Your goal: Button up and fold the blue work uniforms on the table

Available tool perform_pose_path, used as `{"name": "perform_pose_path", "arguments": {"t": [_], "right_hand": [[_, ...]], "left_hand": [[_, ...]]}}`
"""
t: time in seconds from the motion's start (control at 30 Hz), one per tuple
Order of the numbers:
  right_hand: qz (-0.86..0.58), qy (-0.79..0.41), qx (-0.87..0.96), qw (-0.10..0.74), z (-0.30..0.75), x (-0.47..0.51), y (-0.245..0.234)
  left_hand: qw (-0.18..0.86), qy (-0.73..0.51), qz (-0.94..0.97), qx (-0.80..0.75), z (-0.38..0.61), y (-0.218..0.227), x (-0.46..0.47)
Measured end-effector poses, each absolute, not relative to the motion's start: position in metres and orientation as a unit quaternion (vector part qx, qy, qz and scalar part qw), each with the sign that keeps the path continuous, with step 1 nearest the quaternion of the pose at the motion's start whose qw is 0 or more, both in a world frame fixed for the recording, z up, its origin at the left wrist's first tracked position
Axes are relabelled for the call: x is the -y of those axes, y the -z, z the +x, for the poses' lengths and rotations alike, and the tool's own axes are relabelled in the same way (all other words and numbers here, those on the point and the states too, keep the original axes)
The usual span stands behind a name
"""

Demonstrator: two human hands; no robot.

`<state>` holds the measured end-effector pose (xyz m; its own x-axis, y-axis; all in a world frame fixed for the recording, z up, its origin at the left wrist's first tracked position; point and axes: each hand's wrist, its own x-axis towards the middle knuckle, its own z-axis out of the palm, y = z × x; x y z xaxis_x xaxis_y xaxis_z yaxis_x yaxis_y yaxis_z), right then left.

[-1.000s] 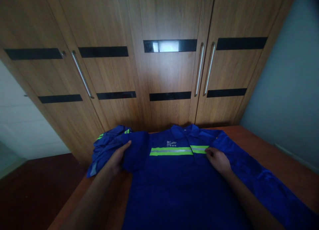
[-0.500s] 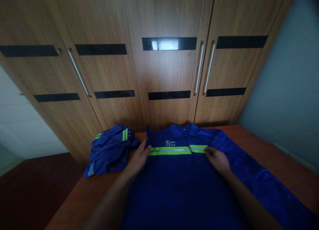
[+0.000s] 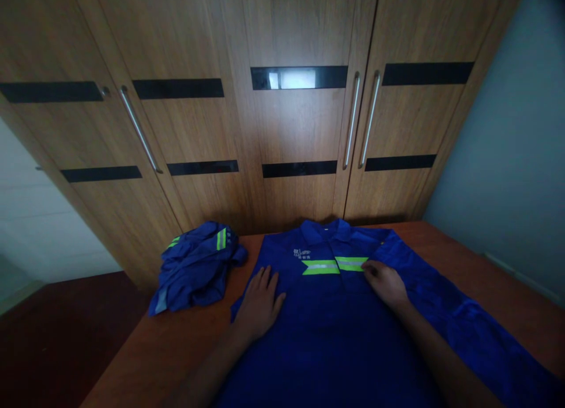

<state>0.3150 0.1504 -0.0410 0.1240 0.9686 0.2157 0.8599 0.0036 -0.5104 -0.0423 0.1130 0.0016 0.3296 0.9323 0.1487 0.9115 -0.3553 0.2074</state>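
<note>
A blue work jacket (image 3: 326,331) lies front up with its collar at the far end. It has a white print on the chest and a yellow-green and silver reflective strip (image 3: 353,264). My left hand (image 3: 258,308) rests flat with fingers spread on the jacket's left side, where folded-over cloth covers part of the strip. At the strip's right end, my right hand (image 3: 385,283) has its fingers curled and pinched against the jacket front. The right-side sleeve (image 3: 459,314) stretches out toward the lower right.
A crumpled blue garment (image 3: 194,272) with reflective bands sits to the left on the reddish-brown wooden surface (image 3: 145,361). Behind stands a wooden wardrobe (image 3: 300,125) with metal handles and dark panels. A pale wall (image 3: 498,178) rises on the right.
My left hand has let go of the jacket's raised left edge and now lies flat, nearer to me. The left-side cloth has come down over the chest, covering the strip's left part.
</note>
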Motion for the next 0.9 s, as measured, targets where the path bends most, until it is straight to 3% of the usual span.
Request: {"name": "perform_pose_path", "arguments": {"t": [0.53, 0.73, 0.83, 0.9], "right_hand": [[-0.709, -0.085, 0.653, 0.251, 0.302, -0.148, 0.039], [-0.614, -0.140, 0.713, 0.308, 0.302, -0.144, 0.030], [-0.596, -0.088, 0.725, 0.334, 0.320, -0.139, 0.025], [-0.607, -0.012, 0.736, 0.299, 0.336, -0.134, 0.026]], "left_hand": [[0.019, -0.066, 0.792, -0.606, -0.052, 0.001, -0.109], [0.000, -0.031, 0.782, -0.622, -0.065, -0.001, -0.101], [-0.008, -0.032, 0.780, -0.625, -0.075, 0.002, -0.097], [-0.014, -0.037, 0.780, -0.625, -0.081, 0.004, -0.096]]}}
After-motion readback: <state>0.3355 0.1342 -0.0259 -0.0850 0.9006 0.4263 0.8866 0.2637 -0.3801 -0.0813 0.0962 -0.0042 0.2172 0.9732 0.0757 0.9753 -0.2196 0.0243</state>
